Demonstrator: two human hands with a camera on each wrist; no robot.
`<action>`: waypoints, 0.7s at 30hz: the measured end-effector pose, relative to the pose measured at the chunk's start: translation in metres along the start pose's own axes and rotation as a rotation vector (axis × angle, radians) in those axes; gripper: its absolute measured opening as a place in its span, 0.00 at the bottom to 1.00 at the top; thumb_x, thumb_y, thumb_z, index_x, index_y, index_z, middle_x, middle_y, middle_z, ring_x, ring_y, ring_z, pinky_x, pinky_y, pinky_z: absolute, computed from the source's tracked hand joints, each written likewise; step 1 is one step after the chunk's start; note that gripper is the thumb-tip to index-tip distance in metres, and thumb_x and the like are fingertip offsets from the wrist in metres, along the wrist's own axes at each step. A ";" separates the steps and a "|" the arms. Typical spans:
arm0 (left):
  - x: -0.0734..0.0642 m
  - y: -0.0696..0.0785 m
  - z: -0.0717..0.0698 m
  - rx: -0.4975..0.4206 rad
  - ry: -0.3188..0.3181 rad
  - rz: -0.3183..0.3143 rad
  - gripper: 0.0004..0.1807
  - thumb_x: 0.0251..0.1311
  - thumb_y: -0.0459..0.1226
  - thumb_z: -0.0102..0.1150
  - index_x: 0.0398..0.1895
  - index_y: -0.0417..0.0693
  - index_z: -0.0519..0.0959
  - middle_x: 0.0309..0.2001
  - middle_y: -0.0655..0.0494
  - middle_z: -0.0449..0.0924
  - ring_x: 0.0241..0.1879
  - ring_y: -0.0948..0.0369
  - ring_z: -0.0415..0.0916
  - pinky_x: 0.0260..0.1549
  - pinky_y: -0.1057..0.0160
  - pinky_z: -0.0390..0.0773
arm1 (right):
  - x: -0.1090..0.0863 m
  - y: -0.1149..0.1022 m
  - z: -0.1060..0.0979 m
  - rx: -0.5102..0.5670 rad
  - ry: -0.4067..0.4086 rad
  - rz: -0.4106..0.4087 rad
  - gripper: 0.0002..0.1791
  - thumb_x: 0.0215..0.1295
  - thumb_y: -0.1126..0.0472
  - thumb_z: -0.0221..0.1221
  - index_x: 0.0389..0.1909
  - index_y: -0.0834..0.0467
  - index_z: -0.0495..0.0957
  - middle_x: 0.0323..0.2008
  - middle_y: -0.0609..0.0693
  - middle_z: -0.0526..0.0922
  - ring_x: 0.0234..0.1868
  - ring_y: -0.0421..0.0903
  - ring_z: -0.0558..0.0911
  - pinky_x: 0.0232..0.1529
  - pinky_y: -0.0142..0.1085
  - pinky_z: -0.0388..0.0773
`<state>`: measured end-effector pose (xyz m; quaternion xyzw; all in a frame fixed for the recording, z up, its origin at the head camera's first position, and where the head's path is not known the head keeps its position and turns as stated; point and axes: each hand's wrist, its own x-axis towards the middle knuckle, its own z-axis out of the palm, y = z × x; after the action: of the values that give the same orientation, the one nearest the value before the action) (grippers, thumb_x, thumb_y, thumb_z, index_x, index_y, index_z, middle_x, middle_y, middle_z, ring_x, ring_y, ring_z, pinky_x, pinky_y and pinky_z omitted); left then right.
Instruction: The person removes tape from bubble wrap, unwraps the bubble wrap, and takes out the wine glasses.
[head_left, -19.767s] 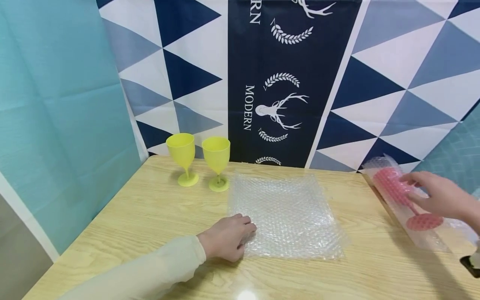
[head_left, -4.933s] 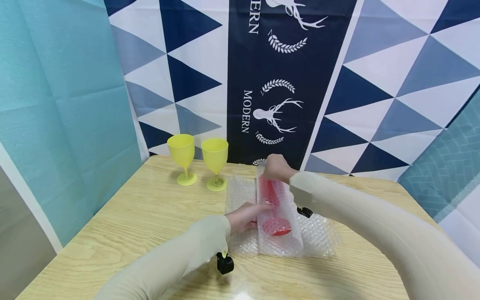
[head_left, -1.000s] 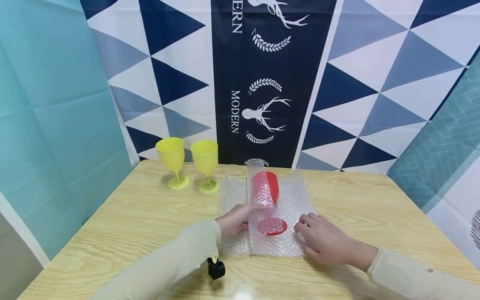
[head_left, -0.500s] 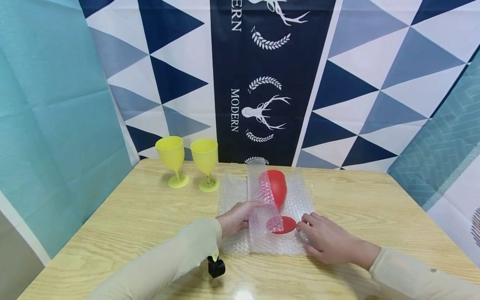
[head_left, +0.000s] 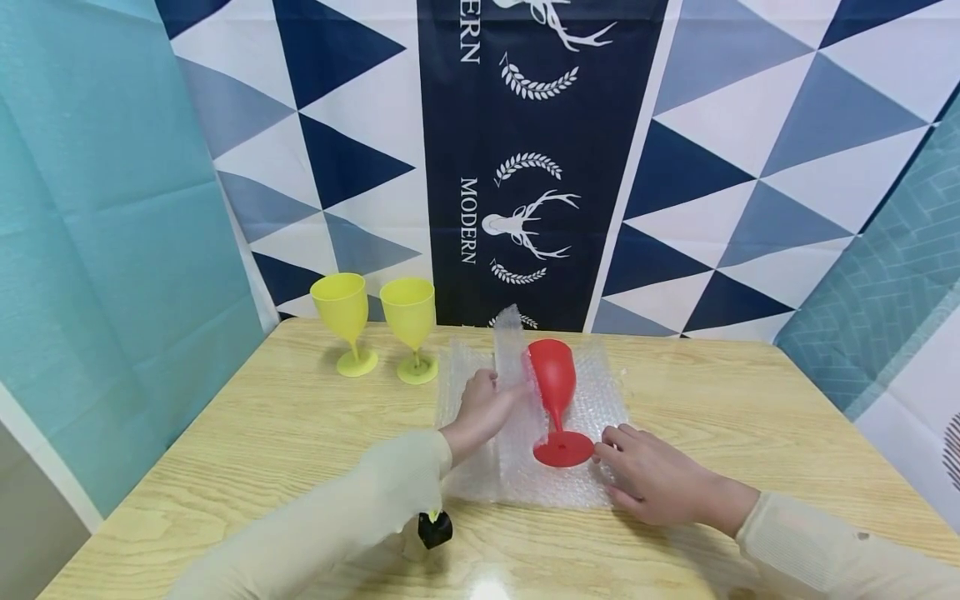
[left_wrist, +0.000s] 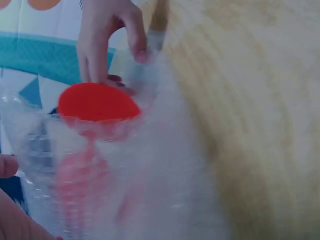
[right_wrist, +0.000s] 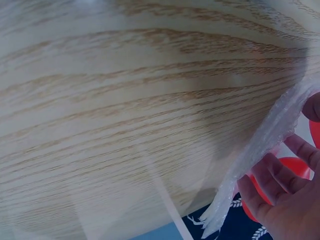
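A red plastic goblet lies on its side on the bubble wrap, its round foot toward me. A raised flap of the wrap stands along the goblet's left side. My left hand is at this flap, thumb spread away from the fingers and against the film. In the left wrist view, the goblet's foot shows above the film while the bowl is blurred behind it. My right hand rests at the wrap's right edge beside the foot. Its spread fingers touch the film in the right wrist view.
Two yellow goblets stand upright at the back left of the wooden table. Another piece of the wrap extends left beneath my left hand. Patterned cloth hangs behind the table's back edge.
The red goblet came from the far right onto the wrap sheet, inside its own film. Over the last second it has rolled right and come uncovered. My left hand has swung the flap up and leftward.
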<state>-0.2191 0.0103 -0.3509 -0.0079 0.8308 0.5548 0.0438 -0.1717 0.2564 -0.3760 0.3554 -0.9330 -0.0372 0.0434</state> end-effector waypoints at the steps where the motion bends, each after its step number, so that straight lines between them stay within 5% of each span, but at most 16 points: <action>1: 0.000 0.005 0.000 0.025 0.010 0.033 0.39 0.56 0.54 0.60 0.65 0.40 0.63 0.63 0.44 0.67 0.63 0.48 0.65 0.59 0.45 0.72 | 0.000 0.000 0.000 -0.002 0.002 -0.005 0.23 0.54 0.49 0.65 0.50 0.50 0.75 0.44 0.44 0.77 0.42 0.39 0.73 0.47 0.42 0.80; 5: -0.005 0.028 -0.002 0.206 0.003 0.188 0.36 0.55 0.52 0.62 0.63 0.44 0.66 0.61 0.49 0.67 0.61 0.52 0.63 0.52 0.49 0.77 | 0.000 0.002 0.000 -0.008 0.011 -0.021 0.22 0.54 0.50 0.65 0.49 0.51 0.75 0.44 0.44 0.77 0.42 0.39 0.73 0.46 0.41 0.80; 9: -0.011 0.038 -0.002 0.433 -0.103 0.360 0.34 0.53 0.50 0.64 0.61 0.46 0.68 0.61 0.51 0.68 0.61 0.55 0.63 0.45 0.57 0.81 | 0.000 0.003 0.001 -0.007 0.014 -0.023 0.23 0.54 0.50 0.65 0.50 0.51 0.75 0.44 0.45 0.78 0.42 0.40 0.74 0.47 0.42 0.81; 15: -0.016 0.026 -0.004 0.699 -0.293 0.569 0.31 0.52 0.50 0.66 0.57 0.47 0.70 0.58 0.54 0.71 0.57 0.59 0.65 0.47 0.66 0.78 | 0.000 0.003 0.003 0.011 -0.019 -0.001 0.25 0.54 0.48 0.65 0.53 0.51 0.74 0.47 0.46 0.78 0.45 0.41 0.75 0.50 0.44 0.81; 21: -0.015 0.002 -0.010 0.936 -0.313 0.730 0.32 0.51 0.52 0.65 0.57 0.48 0.71 0.57 0.56 0.74 0.58 0.60 0.66 0.58 0.63 0.72 | 0.000 0.003 0.002 0.030 -0.039 0.013 0.26 0.54 0.48 0.65 0.53 0.50 0.74 0.48 0.46 0.78 0.46 0.41 0.76 0.50 0.44 0.81</action>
<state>-0.2055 0.0010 -0.3437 0.3789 0.9190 0.1050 -0.0286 -0.1738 0.2591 -0.3772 0.3489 -0.9365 -0.0298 0.0203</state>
